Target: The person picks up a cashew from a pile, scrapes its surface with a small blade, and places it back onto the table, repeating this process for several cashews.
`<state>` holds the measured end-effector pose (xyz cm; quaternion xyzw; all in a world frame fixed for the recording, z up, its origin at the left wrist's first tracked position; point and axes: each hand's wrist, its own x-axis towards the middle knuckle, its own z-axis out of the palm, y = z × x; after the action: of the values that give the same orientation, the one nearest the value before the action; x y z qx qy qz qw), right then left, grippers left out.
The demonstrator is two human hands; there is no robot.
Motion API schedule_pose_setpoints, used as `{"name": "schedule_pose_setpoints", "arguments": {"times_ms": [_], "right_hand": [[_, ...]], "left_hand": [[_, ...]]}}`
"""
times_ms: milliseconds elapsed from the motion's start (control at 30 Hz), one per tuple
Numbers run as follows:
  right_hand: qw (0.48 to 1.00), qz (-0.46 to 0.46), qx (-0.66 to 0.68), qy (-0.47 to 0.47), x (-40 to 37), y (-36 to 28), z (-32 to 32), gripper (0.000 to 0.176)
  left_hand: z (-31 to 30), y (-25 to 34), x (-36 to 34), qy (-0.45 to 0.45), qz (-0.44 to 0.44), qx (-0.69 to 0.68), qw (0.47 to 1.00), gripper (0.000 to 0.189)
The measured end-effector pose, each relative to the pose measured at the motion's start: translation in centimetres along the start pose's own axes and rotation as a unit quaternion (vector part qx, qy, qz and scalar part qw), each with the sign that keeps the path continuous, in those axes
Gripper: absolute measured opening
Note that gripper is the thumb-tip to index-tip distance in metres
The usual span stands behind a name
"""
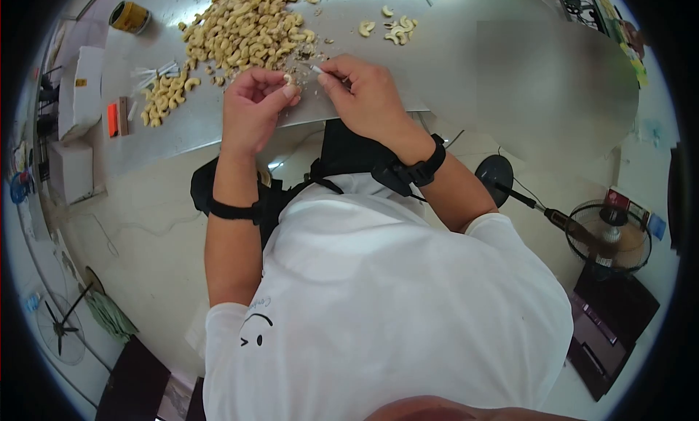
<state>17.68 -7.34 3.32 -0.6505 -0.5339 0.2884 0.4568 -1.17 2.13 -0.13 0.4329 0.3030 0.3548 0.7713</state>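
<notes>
The left hand [251,106] pinches 1 cashew [288,80] between thumb and fingertips, its other fingers curled in toward the palm. Just to the right, the right hand [362,90] pinches the pale handle of a slim tool [316,69], thumb pressed against fingers, the thin dark end pointing left and far. That end is near the held cashew; whether the 2 touch is too small to tell. Both hands are over the near edge of a metal table [393,70], with small crumbs [298,56] scattered around them.

Beyond the hands, slightly to the left, spreads a large heap of cashews [244,28]. A smaller group of cashews [164,98] lies at the near left, just beside some thin white sticks [156,73]. Farther left lie 2 short bars side by side, an orange one [112,120] and a brown one [123,116]. At the far left is a yellow-and-dark container [130,17]. To the far right, well apart from the heap, lies a small cluster of pale cashews [399,31].

The person wears 2 black wrist straps [234,210] and a white T-shirt [408,290]. On the floor at the right is a fan [609,236]. The right part of the table is blurred.
</notes>
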Motion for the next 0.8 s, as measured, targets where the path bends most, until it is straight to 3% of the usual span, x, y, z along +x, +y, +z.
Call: {"name": "schedule_pose_setpoints", "arguments": {"times_ms": [67, 100, 133, 200, 300, 400, 600, 800], "right_hand": [[0.999, -0.016, -0.030, 0.006, -0.2, 1.0, -0.1, 0.019], [0.999, 0.021, -0.031, -0.001, -0.4, 0.7, -0.2, 0.021], [0.999, 0.001, -0.026, -0.025, -0.4, 1.4, -0.2, 0.020], [0.998, -0.021, -0.036, -0.056, -0.4, 1.2, -0.8, 0.016], [0.997, -0.049, 0.049, -0.037, -1.1, 1.6, -0.8, 0.017], [0.993, -0.033, 0.104, -0.036, -1.4, 2.4, -1.7, 0.019], [0.936, 0.085, 0.305, -0.155, -0.8, 2.5, -4.5, 0.016], [0.912, 0.086, 0.359, -0.178, -0.1, 3.7, -4.3, 0.017]], "left_hand": [[0.3, -0.4, -0.2, 0.016, -0.005, 0.018, 1.000, 0.019], [0.2, -0.9, -0.1, 0.004, -0.006, 0.005, 1.000, 0.019], [0.4, -0.8, -0.1, 0.039, -0.037, 0.035, 0.998, 0.018], [0.8, -0.4, -0.3, 0.026, -0.031, 0.042, 0.998, 0.022], [-2.3, -2.1, -0.3, 0.030, 0.053, 0.069, 0.996, 0.026], [-1.1, -1.4, -0.5, 0.026, 0.047, 0.097, 0.994, 0.028], [-1.6, -1.5, -0.3, 0.019, 0.036, 0.166, 0.985, 0.029], [-1.5, -1.5, -0.2, 0.009, 0.061, 0.171, 0.983, 0.028]]}}
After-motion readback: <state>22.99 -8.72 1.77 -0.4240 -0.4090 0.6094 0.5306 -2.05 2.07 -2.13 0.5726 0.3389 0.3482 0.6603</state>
